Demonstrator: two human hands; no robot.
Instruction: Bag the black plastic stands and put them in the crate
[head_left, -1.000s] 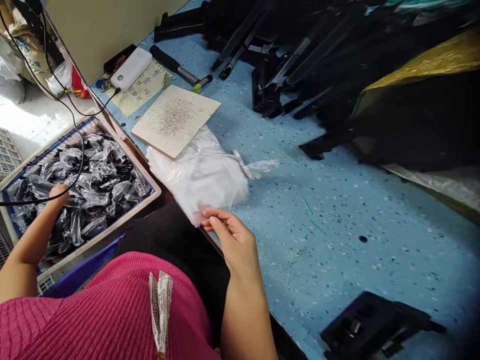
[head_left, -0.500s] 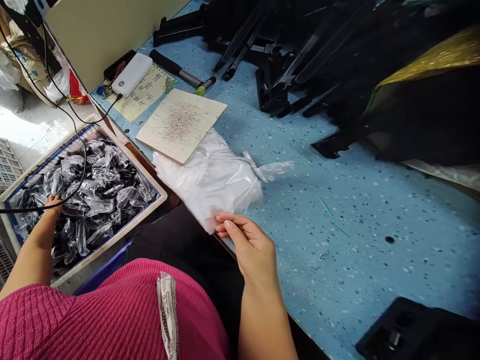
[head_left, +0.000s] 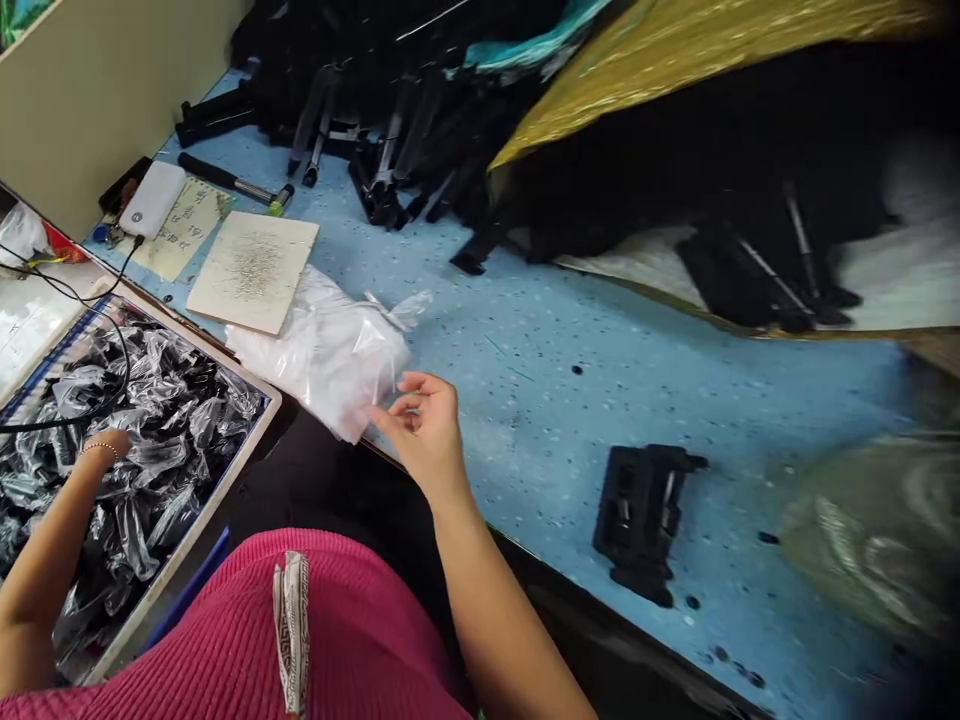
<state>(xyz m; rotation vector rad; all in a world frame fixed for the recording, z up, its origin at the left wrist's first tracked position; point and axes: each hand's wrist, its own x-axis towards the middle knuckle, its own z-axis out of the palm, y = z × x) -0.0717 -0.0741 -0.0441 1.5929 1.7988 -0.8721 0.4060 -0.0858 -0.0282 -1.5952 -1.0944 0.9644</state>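
My left hand (head_left: 109,447) reaches into a white-rimmed crate (head_left: 274,400) at the left, down among black parts wrapped in clear plastic bags (head_left: 157,455). Its fingers are hidden, so any hold there cannot be made out. At the near edge of the blue table, my right hand (head_left: 424,430) is beside a stack of clear, whitish plastic bags (head_left: 330,345). Its thumb is at the stack's corner, with the fingers bent and apart from the thumb; nothing shows between them. A square board (head_left: 255,270) with a scratched middle rests on the stack's far end.
A black device (head_left: 645,515) lies on the speckled table (head_left: 510,440). Behind are a hammer (head_left: 236,183), a white power bank (head_left: 153,198) with a cable, and a handwritten yellow note (head_left: 184,230). Black parts (head_left: 390,130) and a yellow sack (head_left: 600,75) fill the back.
The view has swung right, bringing the black device and more sack into sight. My right thumb and fingers have spread from a near pinch. My left hand has lowered among the bagged parts.
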